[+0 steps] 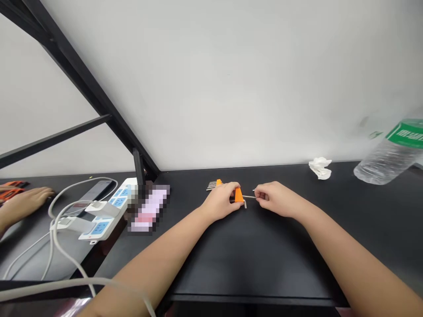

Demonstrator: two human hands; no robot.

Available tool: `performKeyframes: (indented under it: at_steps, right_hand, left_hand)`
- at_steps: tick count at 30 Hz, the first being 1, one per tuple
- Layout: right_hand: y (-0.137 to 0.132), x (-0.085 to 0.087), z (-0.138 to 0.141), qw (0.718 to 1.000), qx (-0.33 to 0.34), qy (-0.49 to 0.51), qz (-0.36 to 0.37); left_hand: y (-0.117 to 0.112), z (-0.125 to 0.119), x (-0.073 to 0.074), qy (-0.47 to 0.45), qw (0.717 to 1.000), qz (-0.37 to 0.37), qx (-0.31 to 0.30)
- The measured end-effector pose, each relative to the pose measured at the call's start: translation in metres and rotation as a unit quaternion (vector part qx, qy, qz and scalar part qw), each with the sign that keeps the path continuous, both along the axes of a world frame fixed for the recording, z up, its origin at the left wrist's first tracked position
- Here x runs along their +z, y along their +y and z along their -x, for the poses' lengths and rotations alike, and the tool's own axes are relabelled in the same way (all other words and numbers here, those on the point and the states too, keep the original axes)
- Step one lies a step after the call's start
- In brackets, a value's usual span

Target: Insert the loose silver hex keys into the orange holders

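Note:
My left hand [220, 202] is closed around an orange hex key holder [239, 195] just above the black table. Several silver hex keys [211, 186] lie or stick out at the far left side of that hand; whether they sit in the holder is hidden. A bent short end of a key [245, 204] shows by the holder's right edge. Between the two hands runs a thin hex key [250, 197], its right end pinched in the fingers of my right hand [273, 198]. A small metal tip shows beside the right fingertips.
To the left lie a white power strip [107, 224] with plugs and cables [56, 237], a phone [92, 193] and a blurred-out flat item [150, 209]. Another person's hand [29, 202] rests farther left. A crumpled tissue [320, 167] and a plastic bottle [385, 160] are at right.

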State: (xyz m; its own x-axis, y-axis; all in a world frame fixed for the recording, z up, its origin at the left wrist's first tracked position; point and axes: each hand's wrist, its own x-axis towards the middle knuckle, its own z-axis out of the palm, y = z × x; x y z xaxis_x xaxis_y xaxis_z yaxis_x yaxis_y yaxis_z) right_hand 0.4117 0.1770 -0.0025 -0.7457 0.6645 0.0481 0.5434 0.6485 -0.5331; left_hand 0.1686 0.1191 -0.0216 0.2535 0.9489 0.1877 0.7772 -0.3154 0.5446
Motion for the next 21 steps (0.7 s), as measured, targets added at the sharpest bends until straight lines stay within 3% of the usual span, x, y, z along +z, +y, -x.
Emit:
performKeyframes:
  at_steps: [10,13,17,21]
  right_hand:
    - [0.003,0.002,-0.003,0.999,0.011,0.027,0.029]
    - [0.003,0.005,-0.005,0.998,0.012,0.034,0.061]
    - [0.002,0.005,-0.005,0.984,0.003,0.044,0.172]
    - [-0.002,-0.002,0.010,0.952,-0.044,0.066,0.296]
  left_hand:
    - [-0.002,-0.001,0.001,-0.019,1.000,-0.020,0.013]
    - [-0.002,-0.001,0.002,-0.026,0.999,-0.017,-0.008]
    - [-0.003,-0.002,0.001,0.034,0.997,-0.055,-0.046]
    - [-0.006,-0.006,0.001,0.093,0.989,-0.105,-0.054]
